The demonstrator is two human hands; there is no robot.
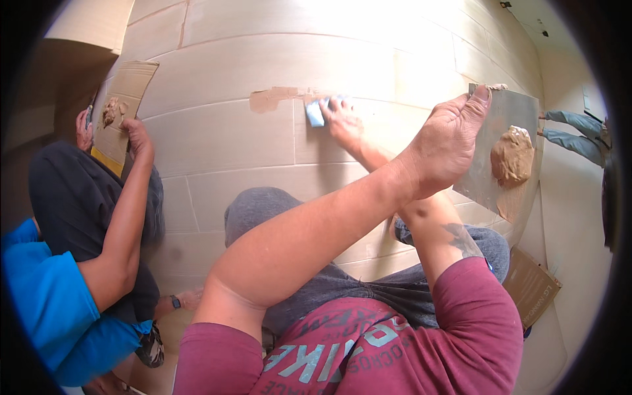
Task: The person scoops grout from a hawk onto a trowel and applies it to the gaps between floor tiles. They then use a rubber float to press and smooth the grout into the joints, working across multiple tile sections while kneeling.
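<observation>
My arms are crossed, the left forearm above the right. My left hand [454, 141] is closed on the edge of a grey flat board [484, 112], thumb on top. A lump of beige-brown paste [512, 157] sits on that board, and more is smeared along its lower end. Farther forward and left, my right hand [343, 122] grips a light-blue flat scraper [316, 113] against the beige tiles [230, 135]. Left of the scraper, a brown smear of paste [272, 99] runs along a tile joint.
At the left, a co-worker in a blue shirt [56, 289] holds a cardboard piece [135, 82] bearing paste. Another hand with a dark watch [176, 301] is at the lower left. A person in light-blue trousers [576, 135] is at the right. A brown cardboard box [532, 283] lies lower right.
</observation>
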